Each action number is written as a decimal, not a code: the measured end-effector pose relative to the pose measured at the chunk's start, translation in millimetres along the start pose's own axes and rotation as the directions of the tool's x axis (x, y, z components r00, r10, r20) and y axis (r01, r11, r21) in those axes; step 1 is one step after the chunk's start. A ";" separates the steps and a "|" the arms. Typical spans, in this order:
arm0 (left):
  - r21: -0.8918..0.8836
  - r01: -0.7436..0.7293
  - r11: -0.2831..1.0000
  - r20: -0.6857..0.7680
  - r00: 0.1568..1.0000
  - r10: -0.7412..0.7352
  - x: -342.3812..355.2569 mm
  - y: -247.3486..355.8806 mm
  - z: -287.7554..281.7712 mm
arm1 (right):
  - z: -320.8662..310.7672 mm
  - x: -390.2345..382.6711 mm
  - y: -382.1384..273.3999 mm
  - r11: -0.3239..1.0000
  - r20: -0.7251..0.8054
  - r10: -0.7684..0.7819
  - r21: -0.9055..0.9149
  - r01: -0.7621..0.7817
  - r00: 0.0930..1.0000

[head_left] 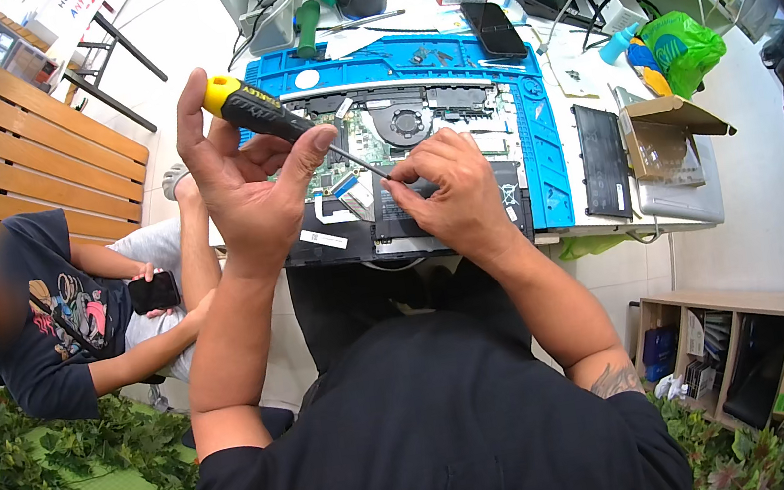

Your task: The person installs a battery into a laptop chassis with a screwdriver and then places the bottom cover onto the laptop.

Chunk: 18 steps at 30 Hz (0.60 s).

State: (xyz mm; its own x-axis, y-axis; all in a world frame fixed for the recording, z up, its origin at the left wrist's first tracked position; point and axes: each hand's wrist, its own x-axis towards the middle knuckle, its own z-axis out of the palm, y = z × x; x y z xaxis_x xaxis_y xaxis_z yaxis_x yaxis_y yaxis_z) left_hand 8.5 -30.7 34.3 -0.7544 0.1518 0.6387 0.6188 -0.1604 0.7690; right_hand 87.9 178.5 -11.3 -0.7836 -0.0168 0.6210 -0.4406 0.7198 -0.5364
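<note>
A screwdriver (254, 107) with a black and yellow handle slants over an opened laptop, its handle up at the left. My left hand (249, 190) holds it between thumb and fingers. At the shaft's lower end, the fingers of my right hand (460, 195) are pinched together; whether they grip the tip or a small part is hidden. Below lies the laptop's bare inside, with a round fan (402, 123), a black battery (394, 223) along the near side and a pale ribbon cable (353, 197) near the screwdriver tip. The laptop rests on a blue work mat (542, 149).
Right of the mat are a loose black battery (602, 160), an open cardboard box (664, 147) and a green bag (685, 48). A phone (493, 30) lies on the mat's far edge. A green-handled tool (308, 28) stands behind. At left sits another person (69, 300) holding a phone.
</note>
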 end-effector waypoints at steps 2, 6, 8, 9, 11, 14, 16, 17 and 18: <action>0.041 -0.063 0.997 0.085 0.995 0.059 3.1 4.4 -2.0 | -0.9 2.0 -1.1 1.000 0.014 0.001 0.017 -0.001 1.000; 0.090 -0.190 0.978 0.220 0.961 0.167 7.7 6.5 -4.9 | 2.1 2.7 -1.0 0.998 0.042 0.038 0.051 -0.041 0.998; 0.070 -0.185 0.980 0.207 0.964 0.167 8.6 3.6 -4.5 | 4.0 4.0 -0.9 0.997 0.049 0.056 0.059 -0.059 0.997; 0.060 -0.183 0.981 0.201 0.965 0.168 8.6 1.9 -4.3 | 3.8 3.8 -0.1 0.996 0.079 0.072 0.050 -0.076 0.994; 0.038 -0.119 0.992 0.149 0.982 0.112 9.3 -1.5 -3.2 | 0.6 6.4 2.8 0.994 0.131 0.099 0.027 -0.104 0.986; 0.048 -0.071 0.996 0.069 0.995 0.068 12.2 -10.2 -3.0 | -6.0 11.5 0.7 0.998 0.081 -0.023 -0.058 0.028 0.996; 0.045 -0.041 0.998 0.001 0.999 0.041 15.4 -15.3 -1.2 | -22.8 7.6 -6.1 0.979 0.324 0.040 -0.201 0.028 0.945; 0.039 -0.026 0.999 -0.006 1.000 0.026 16.1 -17.8 -2.9 | -24.8 2.9 -7.4 0.971 0.363 0.037 -0.232 0.052 0.931; 0.044 -0.017 0.999 -0.011 1.000 0.018 17.9 -20.7 -4.0 | -25.6 0.0 -8.1 0.962 0.401 0.036 -0.262 0.077 0.915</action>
State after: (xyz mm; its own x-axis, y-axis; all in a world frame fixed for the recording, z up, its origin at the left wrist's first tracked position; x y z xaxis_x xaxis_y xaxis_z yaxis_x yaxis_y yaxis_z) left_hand -18.7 -28.6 29.6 -0.7455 0.1378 0.6521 0.6410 -0.1196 0.7582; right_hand 102.7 190.4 7.7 -0.9089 -0.2676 0.3199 -0.3691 0.8731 -0.3185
